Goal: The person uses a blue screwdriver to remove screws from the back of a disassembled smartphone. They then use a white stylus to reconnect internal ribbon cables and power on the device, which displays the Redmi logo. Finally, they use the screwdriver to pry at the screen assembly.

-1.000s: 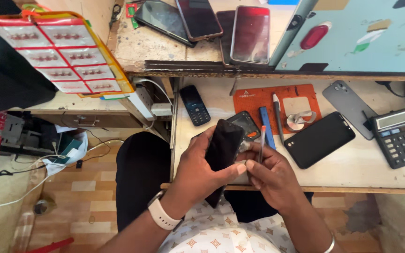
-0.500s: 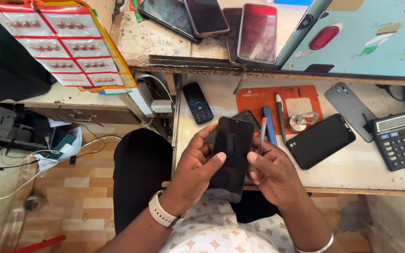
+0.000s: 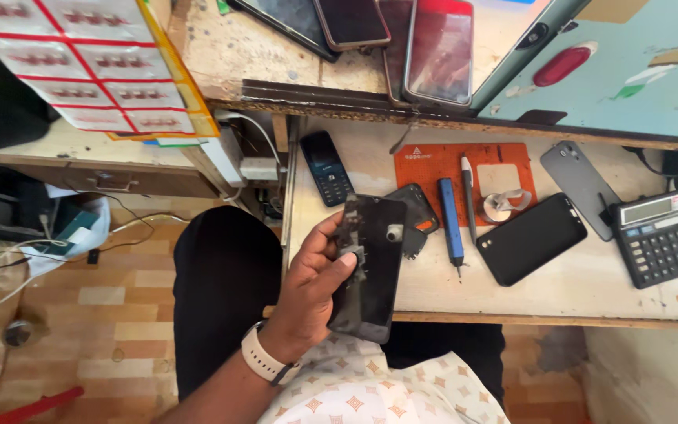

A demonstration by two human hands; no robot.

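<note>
In the head view, the left hand (image 3: 311, 294) holds a black phone panel (image 3: 370, 267) upright over the near edge of the counter (image 3: 559, 294), above the lap. Its grip is closed around the panel's left edge, the thumb pressed onto the face near a small cluster of parts. A pale wristband (image 3: 262, 355) sits on that wrist. The right hand is out of sight.

On the counter, just behind the panel, lies a dark phone piece (image 3: 416, 213) beside a blue screwdriver (image 3: 450, 222). An orange work mat (image 3: 464, 169) carries a pen-like tool (image 3: 468, 196). A keypad phone (image 3: 326, 167) lies to the left, a black smartphone (image 3: 531, 238), a grey phone (image 3: 582, 187) and a calculator (image 3: 659, 238) to the right.
</note>
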